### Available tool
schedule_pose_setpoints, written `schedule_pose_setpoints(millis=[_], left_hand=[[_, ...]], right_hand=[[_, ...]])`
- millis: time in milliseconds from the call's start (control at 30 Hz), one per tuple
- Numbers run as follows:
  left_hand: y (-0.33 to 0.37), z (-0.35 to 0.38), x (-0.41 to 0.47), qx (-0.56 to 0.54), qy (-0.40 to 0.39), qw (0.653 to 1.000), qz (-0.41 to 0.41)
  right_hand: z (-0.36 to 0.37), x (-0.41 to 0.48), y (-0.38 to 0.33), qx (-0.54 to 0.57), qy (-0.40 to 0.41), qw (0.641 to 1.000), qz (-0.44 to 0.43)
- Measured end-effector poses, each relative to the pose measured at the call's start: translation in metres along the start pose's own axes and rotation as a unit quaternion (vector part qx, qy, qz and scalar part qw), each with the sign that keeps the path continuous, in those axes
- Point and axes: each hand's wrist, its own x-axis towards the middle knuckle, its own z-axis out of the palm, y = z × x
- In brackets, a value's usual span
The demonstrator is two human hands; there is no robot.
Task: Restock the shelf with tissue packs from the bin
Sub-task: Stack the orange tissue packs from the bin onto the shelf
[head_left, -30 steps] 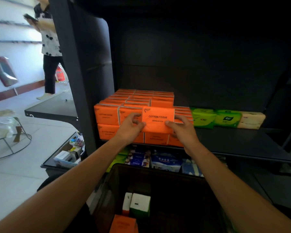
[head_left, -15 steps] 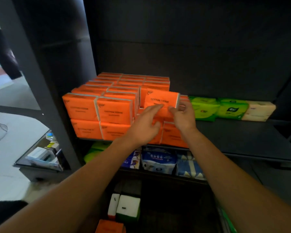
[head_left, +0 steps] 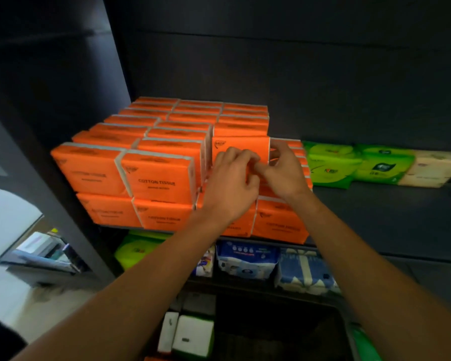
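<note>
An orange tissue pack (head_left: 241, 145) stands upright in the top layer of the orange stack (head_left: 151, 168) on the dark shelf (head_left: 380, 214), at the stack's right front. My left hand (head_left: 232, 183) presses its curled fingers against the pack's front face. My right hand (head_left: 281, 168) grips the pack's right edge, thumb on the front. Below, the dark bin (head_left: 284, 332) holds white-and-green packs (head_left: 190, 334) at its left side.
Green packs (head_left: 331, 165) and a cream pack (head_left: 432, 169) lie on the shelf right of the stack. Blue and white packs (head_left: 246, 259) fill the lower shelf. A dark upright post (head_left: 44, 178) stands at the left, with a tray of small items (head_left: 44, 251) beyond.
The orange pack has gone from held in front of the stack into its slot in the top layer. Both hands followed it in, and my view moved closer to the shelf.
</note>
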Motion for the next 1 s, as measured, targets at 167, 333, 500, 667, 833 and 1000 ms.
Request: schedule_pose_setpoints(millis=[167,333,500,667,833,1000], left_hand=[[-0.009,-0.004,0.0,-0.01,0.017,1.0,0.009],[-0.017,0.001,0.003,-0.013,-0.024,1.0,-0.014],[-0.012,0.006,0.007,-0.031,-0.024,0.998,-0.042],[-0.01,0.004,0.013,-0.098,-0.051,0.988,-0.104],[-0.007,-0.005,0.024,-0.142,-0.091,0.974,-0.15],[-0.001,-0.008,0.019,-0.161,-0.091,0.97,-0.156]], right_hand=[[0.0,0.0,0.0,0.11,0.046,0.993,-0.015],[0.008,0.002,0.005,0.037,0.026,0.999,-0.024],[0.011,0.002,0.004,0.007,0.035,0.999,-0.011],[0.011,-0.002,0.006,-0.029,0.013,0.999,0.004],[0.003,-0.006,0.002,-0.047,-0.011,0.998,0.039],[-0.012,-0.017,-0.007,-0.025,0.01,0.998,0.063]])
